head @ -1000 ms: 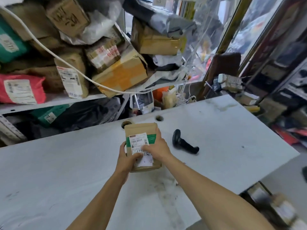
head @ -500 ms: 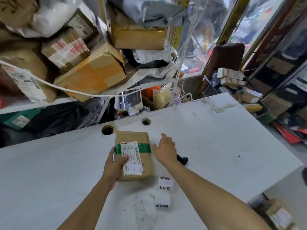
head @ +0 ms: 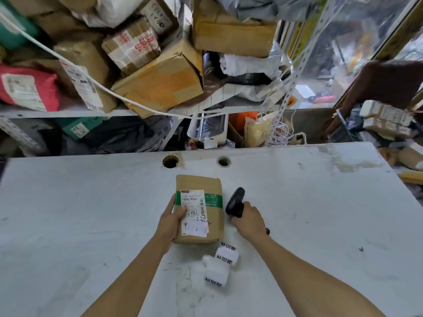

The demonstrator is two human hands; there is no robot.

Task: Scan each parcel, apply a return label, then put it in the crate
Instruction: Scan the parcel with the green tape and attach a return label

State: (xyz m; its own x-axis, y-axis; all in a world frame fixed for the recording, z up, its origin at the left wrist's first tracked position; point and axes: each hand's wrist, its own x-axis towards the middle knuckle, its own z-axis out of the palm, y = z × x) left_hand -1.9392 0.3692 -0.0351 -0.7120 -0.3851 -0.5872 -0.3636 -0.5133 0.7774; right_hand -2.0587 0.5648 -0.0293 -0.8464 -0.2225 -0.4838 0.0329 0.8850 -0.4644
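Observation:
A small brown parcel (head: 211, 221) with a green tape band and a white shipping label lies flat on the white table (head: 91, 213). My left hand (head: 171, 221) grips its left edge, thumb on the label. My right hand (head: 249, 221) is closed around the handle of a black barcode scanner (head: 235, 201), just right of the parcel, with the scanner head pointing away from me. A curled strip of white return labels (head: 220, 265) with black print lies on the table just below the parcel. No crate is in view.
Behind the table stand shelves crammed with cardboard boxes (head: 160, 81), a red mailer bag (head: 27, 88) and grey bags, with a white cable (head: 96, 85) draped across. Two round holes (head: 170, 161) pierce the table's far edge. Small boxes (head: 384, 120) clutter the right side.
The parcel went from held up in both hands to lying on the table under my left hand. My right hand left it, reached right and closed on the scanner.

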